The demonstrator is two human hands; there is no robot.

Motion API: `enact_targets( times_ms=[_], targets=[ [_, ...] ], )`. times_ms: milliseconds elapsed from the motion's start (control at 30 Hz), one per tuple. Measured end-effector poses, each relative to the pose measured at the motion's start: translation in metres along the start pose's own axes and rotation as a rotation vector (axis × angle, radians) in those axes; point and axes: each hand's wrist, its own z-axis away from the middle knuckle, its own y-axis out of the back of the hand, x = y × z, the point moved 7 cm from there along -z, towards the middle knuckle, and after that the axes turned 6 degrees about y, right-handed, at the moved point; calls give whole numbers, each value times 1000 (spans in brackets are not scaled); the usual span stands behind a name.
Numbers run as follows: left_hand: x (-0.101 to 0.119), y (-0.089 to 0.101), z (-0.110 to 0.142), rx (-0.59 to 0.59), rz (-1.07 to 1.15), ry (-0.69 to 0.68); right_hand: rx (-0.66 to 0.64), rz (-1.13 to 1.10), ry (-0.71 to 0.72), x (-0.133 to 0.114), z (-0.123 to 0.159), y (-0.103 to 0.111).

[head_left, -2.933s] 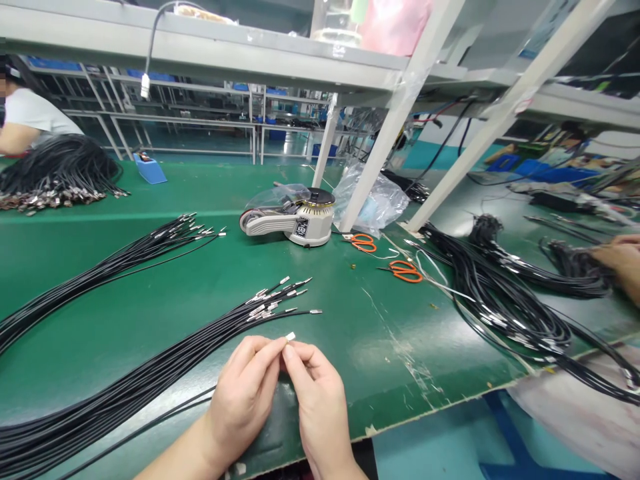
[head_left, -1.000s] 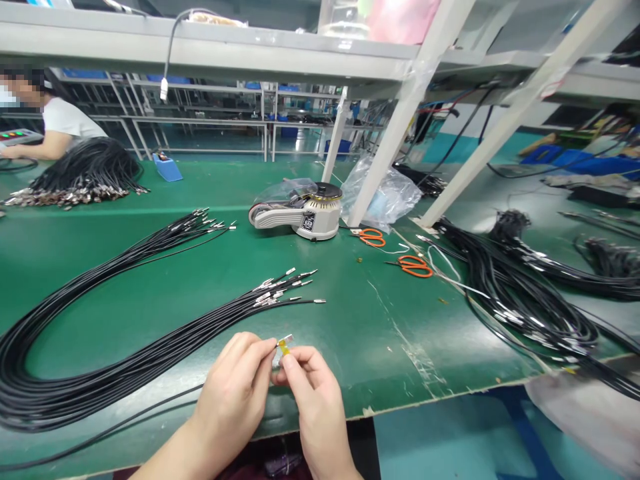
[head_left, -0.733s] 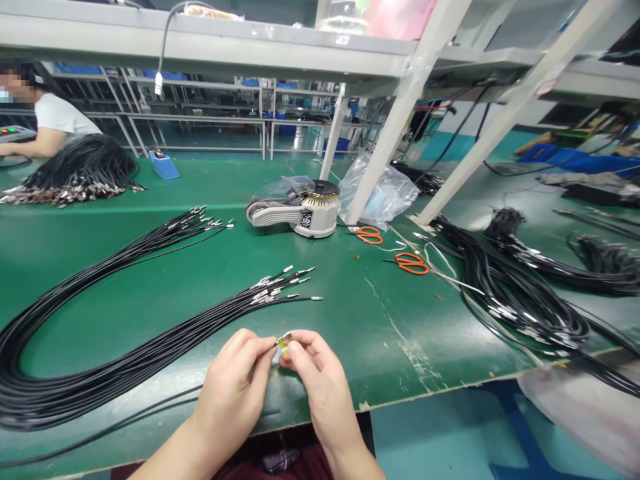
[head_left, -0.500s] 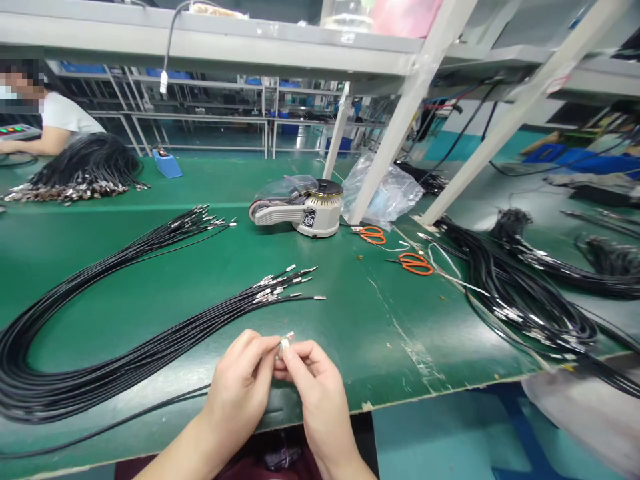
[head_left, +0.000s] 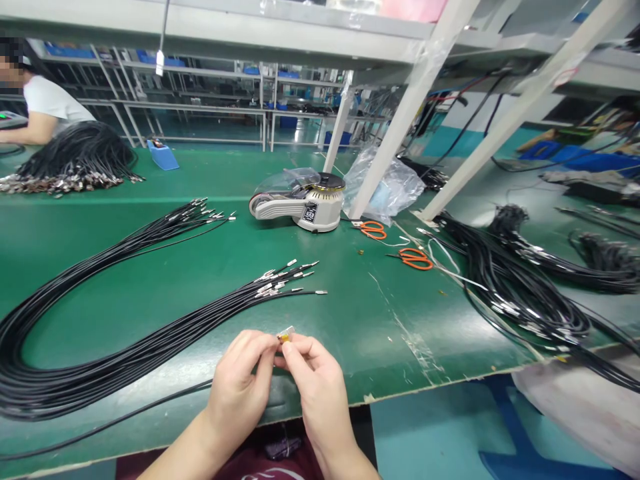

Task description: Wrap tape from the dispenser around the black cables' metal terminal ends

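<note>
Both hands meet above the front edge of the green table. My left hand [head_left: 243, 373] is closed on the end of a black cable [head_left: 170, 401], which trails off to the left edge of view. My right hand [head_left: 320, 383] pinches the small silvery connector [head_left: 287, 331] at that cable's tip. A patch of amber tape [head_left: 285, 338] shows on the connector between the fingertips. Beyond my hands lies a curved bundle of black cables [head_left: 165, 350], its metal-tipped ends pointing right.
A round tape dispenser [head_left: 320, 210] stands at mid-table. Right of it lie orange-handled scissors [head_left: 415, 259], a second pair [head_left: 373, 230] and a clear plastic bag [head_left: 383, 183]. More cable bundles [head_left: 525, 300] cover the right side. A co-worker [head_left: 55, 103] sits at far left beside piled cables [head_left: 83, 157].
The connector has turned slightly in my fingers, and amber tape now shows where a pale face was. The hands stay in nearly the same place; the view has shifted a little.
</note>
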Motion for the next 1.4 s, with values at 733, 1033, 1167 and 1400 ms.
enact_targets(
  times_ms=[733,1033,1167,1400],
  targets=[
    [0,-1,5,2,-61,-121,-6,6,-2,5,-3,0],
    [-5,-4,-1,-42,-204,16,-20,-27,-15,3,-1,-1],
    [-5,1,-4,-83,-254,62,-34,-26,-45,5,4,0],
    [3,6,-6,-24,-298,1,60,-190,-151,7,11,9]
  ],
)
